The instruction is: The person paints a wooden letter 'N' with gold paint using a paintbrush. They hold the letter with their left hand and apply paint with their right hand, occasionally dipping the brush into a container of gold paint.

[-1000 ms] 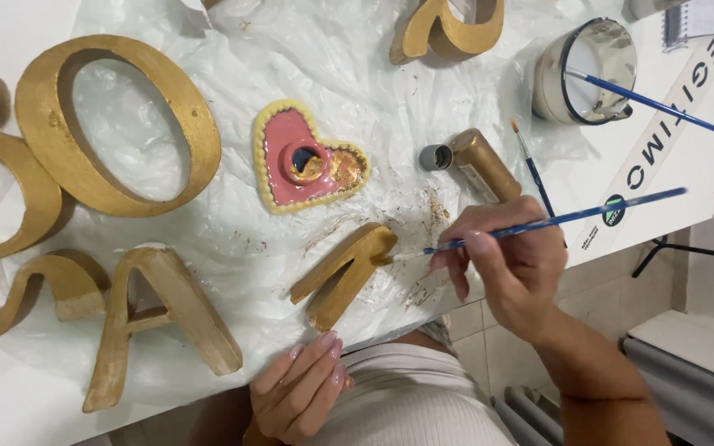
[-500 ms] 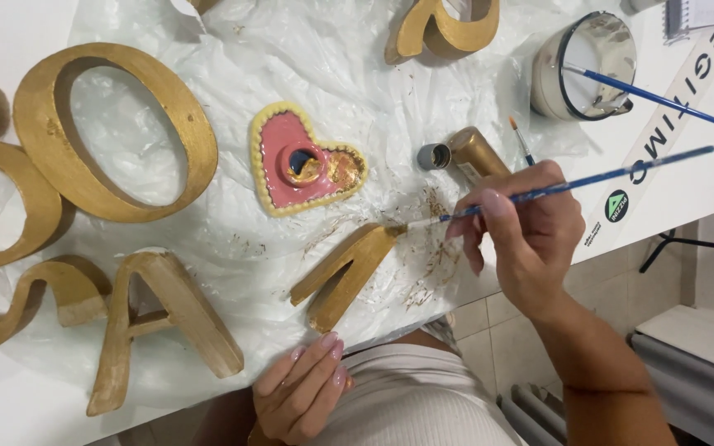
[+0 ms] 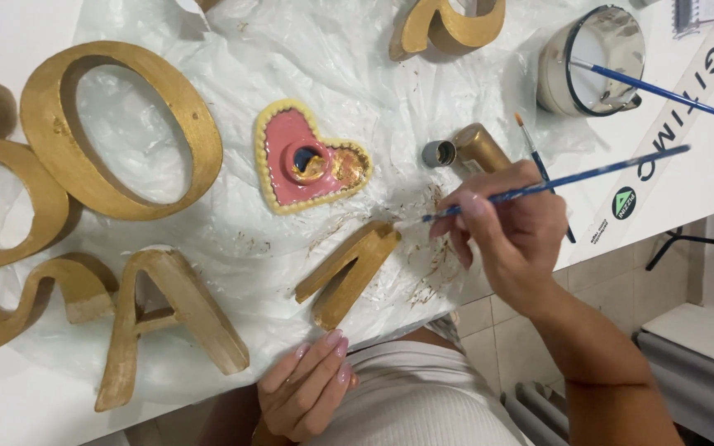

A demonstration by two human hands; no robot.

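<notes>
I am wearing a pale ribbed top; my arms are showing bare, and my left hand (image 3: 306, 388) is wearing long pink-painted nails.

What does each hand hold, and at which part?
The right hand holds a blue paintbrush low on its handle, near the bristles. The left hand holds nothing.

Gold-painted letters (image 3: 347, 272) on a white plastic sheet (image 3: 307, 58), a pink heart dish (image 3: 307, 161) with yellow, possibly beaded, rim, and a blue-handled brush (image 3: 555, 180).
</notes>
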